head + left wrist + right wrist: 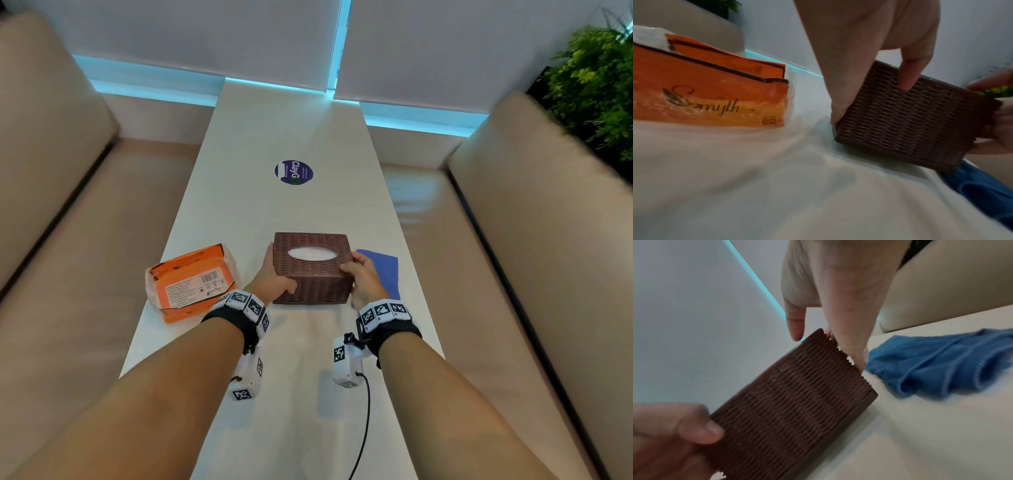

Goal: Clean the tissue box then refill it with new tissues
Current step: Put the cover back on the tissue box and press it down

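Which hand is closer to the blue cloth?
The right hand. It grips the right side of the woven tissue box, with the blue cloth just beside it. The left hand grips the box's far side, away from the cloth.

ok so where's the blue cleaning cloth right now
In the head view the blue cleaning cloth lies on the white table, just right of the brown woven tissue box, partly behind the right hand gripping that box.

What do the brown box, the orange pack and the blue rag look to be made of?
Tissue box: woven wicker look, possibly moulded plastic; matte ribbed weave, solid base rim. Orange pack: thin glossy plastic film, crinkled and translucent at its ends. Blue cloth: soft fabric, likely microfibre, with stitched hems.
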Motion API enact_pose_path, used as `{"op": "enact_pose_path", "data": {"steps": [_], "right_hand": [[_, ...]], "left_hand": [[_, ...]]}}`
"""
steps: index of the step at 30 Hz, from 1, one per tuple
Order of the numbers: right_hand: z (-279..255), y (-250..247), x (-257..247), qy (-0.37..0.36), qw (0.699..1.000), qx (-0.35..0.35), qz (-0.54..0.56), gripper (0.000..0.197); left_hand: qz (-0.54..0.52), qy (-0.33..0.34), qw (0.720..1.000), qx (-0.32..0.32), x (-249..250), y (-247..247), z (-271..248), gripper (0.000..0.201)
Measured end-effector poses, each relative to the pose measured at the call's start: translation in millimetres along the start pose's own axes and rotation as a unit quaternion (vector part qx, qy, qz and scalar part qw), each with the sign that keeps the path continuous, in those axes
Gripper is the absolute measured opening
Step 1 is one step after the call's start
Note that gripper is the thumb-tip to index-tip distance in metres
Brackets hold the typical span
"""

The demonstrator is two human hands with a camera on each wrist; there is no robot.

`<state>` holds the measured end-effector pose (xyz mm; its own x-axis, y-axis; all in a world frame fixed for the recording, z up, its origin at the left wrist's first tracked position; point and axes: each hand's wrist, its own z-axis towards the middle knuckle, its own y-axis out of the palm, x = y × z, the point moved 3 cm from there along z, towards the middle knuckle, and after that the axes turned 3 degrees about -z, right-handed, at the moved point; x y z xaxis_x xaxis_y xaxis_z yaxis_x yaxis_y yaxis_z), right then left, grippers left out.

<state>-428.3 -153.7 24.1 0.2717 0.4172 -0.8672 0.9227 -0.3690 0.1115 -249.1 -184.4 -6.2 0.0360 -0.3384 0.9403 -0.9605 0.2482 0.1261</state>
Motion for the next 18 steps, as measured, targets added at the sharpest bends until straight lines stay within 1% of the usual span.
{"op": "enact_pose_path", "data": {"steps": [2,4,6,9,11,15,18], "right_hand": [[-1,-1,8,-0.002,1.000,0.014,-0.010,0.036],[0,-2,16,-0.006,1.000,0.021,-0.016,0.039],[1,0,20,-0.016,0.999,0.025,-0.017,0.040],[1,2,21,-0.035,0.998,0.036,-0.030,0.039],[1,3,21,-0.045,0.997,0.044,-0.054,0.039],[0,4,17,-0.048,0.992,0.053,-0.108,0.033],[-3,6,5,-0.058,0.976,0.072,-0.197,0.040]], "left_hand": [[0.042,0.024,0.999,-0.013,-3,0,-4,0.109],[0.070,0.050,0.996,-0.017,-7,-1,-6,0.115],[0.093,0.076,0.993,-0.010,-11,-4,-8,0.120],[0.121,0.097,0.988,-0.007,-12,-4,-10,0.118],[0.134,0.104,0.985,-0.001,-11,-4,-11,0.113],[0.155,0.106,0.982,0.011,-13,-6,-11,0.112],[0.158,0.080,0.984,0.025,-13,-8,-10,0.103]]}}
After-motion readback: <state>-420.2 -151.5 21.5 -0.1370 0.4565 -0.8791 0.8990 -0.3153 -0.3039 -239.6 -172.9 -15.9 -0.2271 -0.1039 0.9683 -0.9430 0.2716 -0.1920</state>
